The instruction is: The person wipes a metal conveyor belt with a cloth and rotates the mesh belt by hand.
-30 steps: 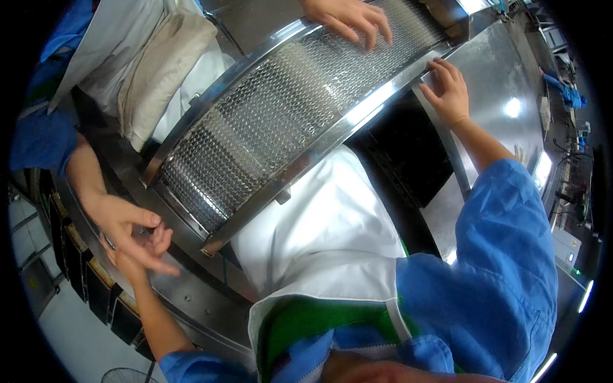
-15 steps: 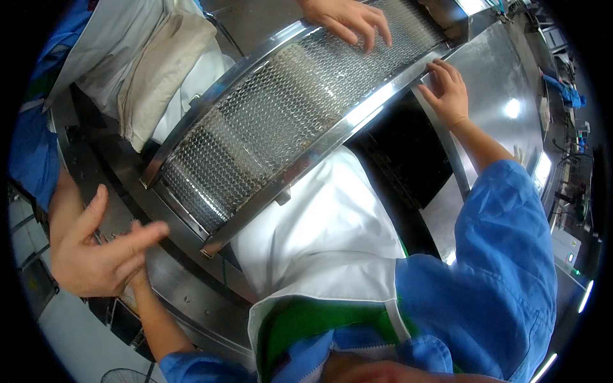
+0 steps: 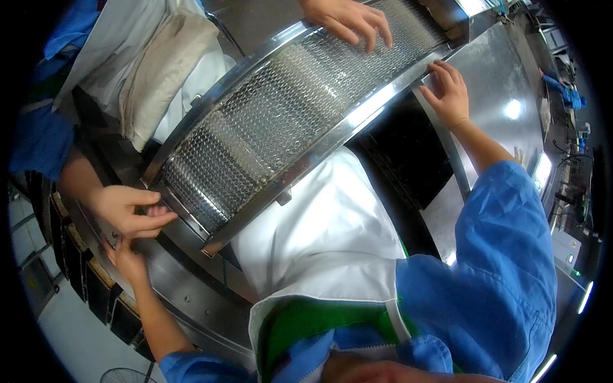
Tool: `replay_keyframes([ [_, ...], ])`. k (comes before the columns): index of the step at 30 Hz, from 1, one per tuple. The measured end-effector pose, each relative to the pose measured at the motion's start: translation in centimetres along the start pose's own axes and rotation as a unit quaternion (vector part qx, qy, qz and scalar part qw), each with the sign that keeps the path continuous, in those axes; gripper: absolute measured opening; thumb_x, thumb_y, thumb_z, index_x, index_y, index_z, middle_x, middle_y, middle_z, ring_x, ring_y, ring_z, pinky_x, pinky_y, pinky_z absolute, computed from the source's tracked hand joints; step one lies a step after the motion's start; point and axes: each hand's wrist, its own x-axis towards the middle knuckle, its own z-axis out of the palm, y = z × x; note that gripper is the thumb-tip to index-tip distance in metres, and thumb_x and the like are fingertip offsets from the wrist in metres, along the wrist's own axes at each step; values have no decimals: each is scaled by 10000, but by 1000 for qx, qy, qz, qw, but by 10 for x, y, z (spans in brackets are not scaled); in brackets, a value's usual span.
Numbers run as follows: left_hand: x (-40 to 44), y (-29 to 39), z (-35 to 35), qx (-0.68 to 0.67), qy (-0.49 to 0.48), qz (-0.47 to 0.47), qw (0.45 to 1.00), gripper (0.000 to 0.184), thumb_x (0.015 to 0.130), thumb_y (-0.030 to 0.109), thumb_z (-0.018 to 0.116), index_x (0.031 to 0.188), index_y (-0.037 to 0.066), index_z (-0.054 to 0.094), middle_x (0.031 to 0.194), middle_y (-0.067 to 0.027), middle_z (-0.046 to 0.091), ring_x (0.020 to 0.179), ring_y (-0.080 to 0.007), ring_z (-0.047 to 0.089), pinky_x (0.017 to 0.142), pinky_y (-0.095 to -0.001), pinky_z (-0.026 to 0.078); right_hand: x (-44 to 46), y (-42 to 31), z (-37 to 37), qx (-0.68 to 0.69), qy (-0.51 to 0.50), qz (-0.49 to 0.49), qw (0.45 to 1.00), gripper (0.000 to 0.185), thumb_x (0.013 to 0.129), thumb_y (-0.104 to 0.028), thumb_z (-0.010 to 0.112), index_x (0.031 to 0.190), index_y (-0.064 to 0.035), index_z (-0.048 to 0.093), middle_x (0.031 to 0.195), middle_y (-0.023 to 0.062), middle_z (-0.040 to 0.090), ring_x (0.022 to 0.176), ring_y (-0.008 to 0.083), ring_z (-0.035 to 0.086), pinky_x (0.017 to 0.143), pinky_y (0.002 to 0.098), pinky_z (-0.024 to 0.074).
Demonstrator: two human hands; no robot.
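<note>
Workshop with strip lights at the right edge. Right hand: fingers loosely curled, thumb apart, nothing seen gripped; fingertips at the near rail of the metal mesh frame, contact uncertain. Left hand: fingers partly hidden by a co-worker's hand; grip cannot be told. Frame lies between right and left hands, long axis lower left to upper right; right hand nearer, left apart from the lower end. Second co-worker hand over the mesh, upper part. White apron below.
</note>
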Motion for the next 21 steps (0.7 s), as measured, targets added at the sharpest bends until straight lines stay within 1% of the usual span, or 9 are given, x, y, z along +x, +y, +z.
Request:
replay_keyframes([
  [2, 2, 1, -4, -17, -42, -9, 999, 310, 714, -80, 554, 941, 86, 685, 1198, -43, 634, 1364, -366, 322, 1120, -467, 245, 0, -1, -1, 5, 1, 0, 1000, 554, 792, -438, 680, 1252, -153, 562, 1356, 83, 493, 1262, 298, 448, 1058, 437, 348],
  [3, 2, -1, -1, -17, -42, -9, 999, 310, 714, -80, 554, 941, 86, 685, 1198, -43, 634, 1364, -366, 322, 1120, -467, 245, 0, -1, -1, 1, 1, 0, 1000, 553, 794, -438, 680, 1253, -152, 562, 1356, 83, 493, 1261, 298, 448, 1058, 437, 348],
  [5, 1, -5, 6, -18, -19, -3, 1000, 263, 716, -81, 545, 865, 92, 675, 1165, -40, 654, 1377, -350, 317, 1121, -471, 243, 0, 0, 0, -1, -1, 1, 1000, 552, 796, -437, 679, 1254, -152, 561, 1356, 83, 493, 1261, 297, 448, 1058, 436, 348],
  [8, 0, -2, 5, -22, 0, -2, 1000, 268, 724, -85, 530, 851, 96, 682, 1152, -42, 663, 1390, -339, 308, 1118, -480, 242, 0, -1, 0, 1, 0, -1, 1000, 553, 799, -439, 677, 1255, -150, 560, 1354, 81, 494, 1258, 297, 450, 1059, 434, 347],
  [14, -4, -12, 13, -27, 0, 6, 1000, 275, 727, -77, 525, 860, 103, 686, 1155, -43, 666, 1401, -332, 296, 1116, -487, 244, -1, -1, -1, 0, -1, -3, 1000, 552, 802, -439, 678, 1255, -147, 560, 1354, 81, 494, 1253, 296, 453, 1058, 432, 348],
  [18, 3, -6, 9, -33, 13, 1, 999, 273, 723, -75, 529, 864, 99, 684, 1151, -45, 664, 1398, -332, 300, 1114, -489, 249, -1, 0, 1, 4, 9, -6, 1000, 531, 800, -428, 683, 1233, -140, 576, 1348, 82, 501, 1250, 301, 454, 1052, 431, 350],
  [20, 3, 0, 1, -17, -18, -3, 1000, 264, 731, -70, 527, 869, 93, 681, 1159, -55, 658, 1394, -334, 308, 1116, -489, 249, 3, 0, 0, 9, 19, -11, 1000, 525, 796, -421, 688, 1224, -138, 581, 1345, 82, 504, 1247, 303, 455, 1049, 431, 352],
  [21, 2, -1, 2, -17, -16, -3, 1000, 264, 731, -70, 527, 869, 93, 681, 1159, -55, 658, 1394, -334, 308, 1116, -489, 249, 2, -1, -1, 4, 13, -2, 1000, 523, 795, -419, 690, 1222, -138, 581, 1340, 86, 507, 1246, 306, 456, 1045, 431, 355],
])
